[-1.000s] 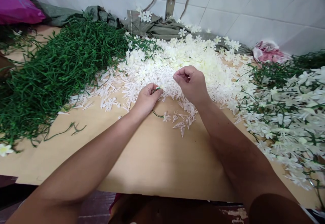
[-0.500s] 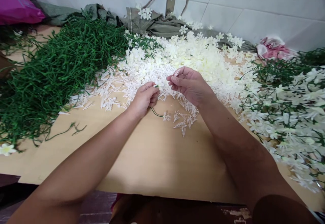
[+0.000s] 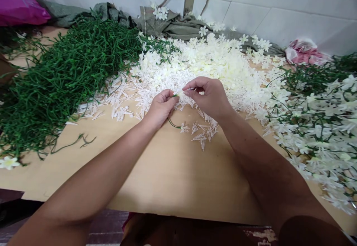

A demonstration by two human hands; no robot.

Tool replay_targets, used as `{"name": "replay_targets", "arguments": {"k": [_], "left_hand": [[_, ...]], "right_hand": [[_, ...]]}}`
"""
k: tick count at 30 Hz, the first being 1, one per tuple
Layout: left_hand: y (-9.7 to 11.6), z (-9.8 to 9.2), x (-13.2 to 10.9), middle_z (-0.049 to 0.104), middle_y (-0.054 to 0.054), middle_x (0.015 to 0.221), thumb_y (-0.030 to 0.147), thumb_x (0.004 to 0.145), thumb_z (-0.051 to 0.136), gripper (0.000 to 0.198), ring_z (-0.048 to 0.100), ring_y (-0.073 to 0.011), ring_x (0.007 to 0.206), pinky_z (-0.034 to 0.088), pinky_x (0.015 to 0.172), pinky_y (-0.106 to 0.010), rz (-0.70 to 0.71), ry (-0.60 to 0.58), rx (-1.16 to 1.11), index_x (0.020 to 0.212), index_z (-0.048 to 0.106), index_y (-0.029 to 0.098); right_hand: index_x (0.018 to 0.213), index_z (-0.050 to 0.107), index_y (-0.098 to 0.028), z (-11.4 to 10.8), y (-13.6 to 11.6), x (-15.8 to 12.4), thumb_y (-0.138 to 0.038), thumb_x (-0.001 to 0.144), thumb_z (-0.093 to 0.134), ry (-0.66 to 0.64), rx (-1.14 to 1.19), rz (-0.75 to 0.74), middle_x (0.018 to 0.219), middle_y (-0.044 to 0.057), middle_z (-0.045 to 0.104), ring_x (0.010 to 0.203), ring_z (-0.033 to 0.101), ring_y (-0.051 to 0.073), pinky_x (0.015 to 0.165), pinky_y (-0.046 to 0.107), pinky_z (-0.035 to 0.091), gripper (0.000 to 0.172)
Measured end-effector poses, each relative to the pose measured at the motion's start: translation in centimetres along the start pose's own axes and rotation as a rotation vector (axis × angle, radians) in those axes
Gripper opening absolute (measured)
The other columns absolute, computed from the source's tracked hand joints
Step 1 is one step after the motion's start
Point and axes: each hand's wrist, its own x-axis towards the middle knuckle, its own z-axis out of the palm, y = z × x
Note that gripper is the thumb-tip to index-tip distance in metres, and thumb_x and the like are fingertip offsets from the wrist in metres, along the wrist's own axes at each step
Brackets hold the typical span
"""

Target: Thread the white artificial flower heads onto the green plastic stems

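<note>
My left hand [image 3: 163, 106] pinches a green stem [image 3: 173, 123], whose lower end carries a small white tuft and hangs over the board. A white flower [image 3: 178, 93] sits at the fingertips of this hand. Thumb and forefinger of my right hand [image 3: 209, 93] are closed at the flower's right side, on a thin white piece that is mostly hidden. Just below my hands, small bundles of white stamens [image 3: 203, 136] lie on the brown board [image 3: 173, 179]. Behind them spreads a pile of loose white flowers [image 3: 225, 60].
A heap of green stems [image 3: 69, 67] fills the left side. At the right lies a pile of white flowers on stems [image 3: 320, 127]. Grey cloth [image 3: 178, 26], a pink bag [image 3: 22, 4] and a red-and-white bag [image 3: 305, 52] lie along the tiled wall.
My right hand has turned palm-down, and its fingertips have come down to the flower at my left hand. My left hand has hardly moved.
</note>
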Motion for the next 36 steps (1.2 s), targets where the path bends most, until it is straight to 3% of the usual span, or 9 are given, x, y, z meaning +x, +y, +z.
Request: {"name": "replay_targets", "arguments": {"k": [4, 13, 18, 26, 33, 36], "left_hand": [[0.0, -0.1, 0.0, 0.033, 0.012, 0.043, 0.019, 0.072, 0.058, 0.018, 0.024, -0.0015, 0.036, 0.014, 0.038, -0.018, 0.011, -0.006, 0.002, 0.066, 0.041, 0.019], [-0.1, -0.2, 0.1, 0.034, 0.012, 0.041, 0.018, 0.069, 0.059, 0.017, 0.024, -0.0024, 0.034, 0.012, 0.037, -0.019, 0.003, -0.031, -0.045, 0.065, 0.042, 0.019], [0.0, -0.3, 0.0, 0.033, 0.012, 0.040, 0.018, 0.069, 0.060, 0.017, 0.023, -0.0024, 0.033, 0.012, 0.037, -0.018, -0.010, -0.038, -0.089, 0.066, 0.043, 0.019], [0.3, -0.2, -0.1, 0.033, 0.012, 0.043, 0.017, 0.067, 0.062, 0.018, 0.024, -0.0017, 0.034, 0.011, 0.039, -0.019, -0.030, -0.061, -0.075, 0.070, 0.044, 0.019], [0.2, -0.4, 0.0, 0.034, 0.011, 0.045, 0.018, 0.068, 0.062, 0.018, 0.025, -0.0016, 0.035, 0.013, 0.038, -0.019, -0.018, -0.060, -0.021, 0.068, 0.044, 0.019], [0.1, -0.5, 0.1, 0.035, 0.010, 0.045, 0.019, 0.067, 0.063, 0.016, 0.026, -0.0020, 0.035, 0.014, 0.038, -0.019, 0.010, -0.074, 0.026, 0.068, 0.047, 0.018]], "right_hand": [[0.073, 0.067, -0.019, 0.4, 0.9, -0.1, -0.017, 0.074, 0.065, 0.038, -0.024, -0.067, 0.086, 0.003, 0.069, 0.083, 0.062, 0.015, 0.070, 0.029, 0.052, 0.003], [0.070, 0.061, -0.018, 1.4, 1.5, -0.7, -0.014, 0.073, 0.063, 0.081, 0.087, -0.038, 0.089, 0.003, 0.070, 0.084, 0.066, 0.015, 0.069, 0.030, 0.053, 0.006], [0.068, 0.060, -0.018, 1.6, 1.6, -0.8, -0.014, 0.071, 0.064, 0.042, 0.127, -0.032, 0.094, 0.004, 0.069, 0.089, 0.065, 0.016, 0.072, 0.030, 0.053, 0.007], [0.067, 0.059, -0.018, 1.5, 1.8, -0.5, -0.017, 0.072, 0.064, 0.033, 0.105, 0.050, 0.075, 0.001, 0.067, 0.072, 0.062, 0.013, 0.068, 0.030, 0.050, 0.008], [0.066, 0.052, -0.021, 1.5, 1.9, -0.8, -0.015, 0.076, 0.058, 0.017, -0.190, -0.189, 0.077, 0.003, 0.065, 0.075, 0.057, 0.015, 0.071, 0.032, 0.045, 0.013], [0.067, 0.054, -0.020, 1.5, 2.1, -0.8, -0.016, 0.076, 0.060, 0.024, -0.180, -0.211, 0.075, 0.003, 0.064, 0.071, 0.056, 0.015, 0.068, 0.031, 0.044, 0.012]]}}
